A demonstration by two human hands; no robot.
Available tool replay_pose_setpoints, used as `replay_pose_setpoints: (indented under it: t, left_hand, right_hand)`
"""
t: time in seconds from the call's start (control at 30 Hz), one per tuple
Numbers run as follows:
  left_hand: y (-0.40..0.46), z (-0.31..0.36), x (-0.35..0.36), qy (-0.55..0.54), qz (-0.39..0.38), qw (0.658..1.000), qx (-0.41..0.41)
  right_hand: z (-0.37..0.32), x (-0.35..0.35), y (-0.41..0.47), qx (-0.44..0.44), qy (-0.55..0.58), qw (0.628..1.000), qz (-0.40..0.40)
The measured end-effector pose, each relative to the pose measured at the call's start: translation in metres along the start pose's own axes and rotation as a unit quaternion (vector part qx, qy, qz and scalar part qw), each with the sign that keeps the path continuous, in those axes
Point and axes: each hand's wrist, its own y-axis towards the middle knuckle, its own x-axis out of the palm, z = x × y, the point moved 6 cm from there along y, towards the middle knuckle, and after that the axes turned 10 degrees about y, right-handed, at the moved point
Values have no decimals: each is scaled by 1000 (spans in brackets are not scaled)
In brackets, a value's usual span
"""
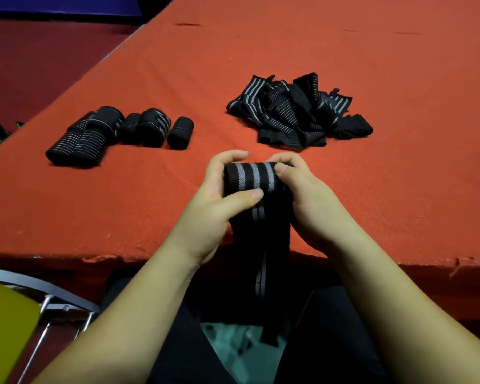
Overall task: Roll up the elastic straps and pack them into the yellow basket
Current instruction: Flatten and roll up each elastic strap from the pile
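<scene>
Two groups of black straps lie on the red tabletop (178,206), and a third strap is in the hands. At the far left edge of the view, below the tabletop, a yellow shape (3,328) shows beside a grey metal frame (53,297); whether it is the basket cannot be told. Further right, on the left part of the tabletop, a cluster of rolled straps (117,134) lies close together, some touching: short black cylinders with thin grey lines across them.

At the near edge of the tabletop, the left hand (219,200) grips the left end of a partly rolled strap (250,178). Its fingers curl over the far side of the roll and its thumb presses on the front. The strap is black woven elastic with three broad grey stripes running along it. The roll rests just above the tabletop's near edge, and the loose tail (261,259) hangs down over that edge toward the person's lap, its stripes narrowing to a pair of grey lines lower down. The right hand (302,195) clamps the right end of the roll, fingers curled behind and thumb on top.

Beyond the hands and to the right, well apart from the rolled cluster, a heap of unrolled straps (297,112) lies tangled, black with grey stripes and fine grey lines, ends sticking out in several directions.
</scene>
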Motion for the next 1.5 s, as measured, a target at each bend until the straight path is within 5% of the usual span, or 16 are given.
replay_pose_setpoints:
  t: [0.3, 0.53, 0.97, 1.13, 1.3, 1.5]
  left_hand:
    - [-1, -2, -5, 152, 44, 987, -14]
    - [-1, -8, -2, -32, 46, 997, -60]
    - [-19, -8, 10, -151, -41, 986, -62]
    - [-24, -17, 7, -145, -34, 988, -51]
    - [-27, -19, 3, -170, 0, 984, -52]
    - [-34, -31, 4, -137, 17, 983, -121]
  right_hand:
    - [-5, 0, -4, -37, 30, 999, -6]
    - [1, 0, 1, 6, -6, 1000, 1]
    - [9, -8, -24, 138, -190, 972, -14]
    - [15, -7, -29, 134, -153, 979, -16]
    - [22, 1, -24, 119, 5, 993, -1]
    - [23, 5, -32, 76, 113, 991, -13]
